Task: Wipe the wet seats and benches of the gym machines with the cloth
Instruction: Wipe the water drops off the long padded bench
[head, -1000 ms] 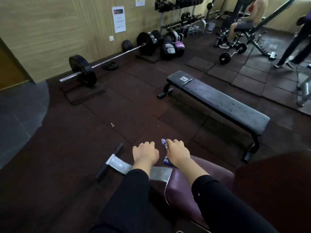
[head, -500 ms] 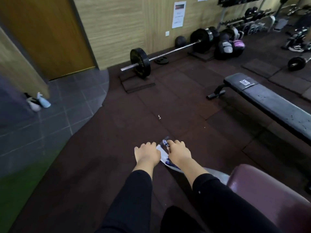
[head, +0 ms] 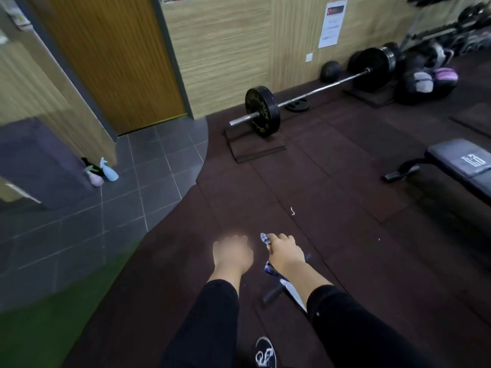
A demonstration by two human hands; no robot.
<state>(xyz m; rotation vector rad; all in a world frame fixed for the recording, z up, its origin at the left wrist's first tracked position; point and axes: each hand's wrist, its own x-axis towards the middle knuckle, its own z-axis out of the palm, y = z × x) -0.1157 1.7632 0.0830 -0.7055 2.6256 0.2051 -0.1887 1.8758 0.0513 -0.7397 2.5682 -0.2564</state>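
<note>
Dark rubber flooring point(head: 332, 195) is filling most of our view, with grey tiles running off at the left. At lower centre we are holding both arms out: our right hand point(head: 285, 254) is curling its grip around the blue-checked cloth point(head: 266, 240), ends poking out above and below the fist. Our left hand point(head: 232, 254) is blurring beside it, knuckles up; its grip we cannot tell. A barbell point(head: 305, 95) is lying upper right, the black bench point(head: 462, 166) sitting at the right edge.

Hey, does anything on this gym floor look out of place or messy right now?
Only a small white scrap lying on the dark rubber floor, ahead of the hands. Nothing looks spilled or broken.
</note>
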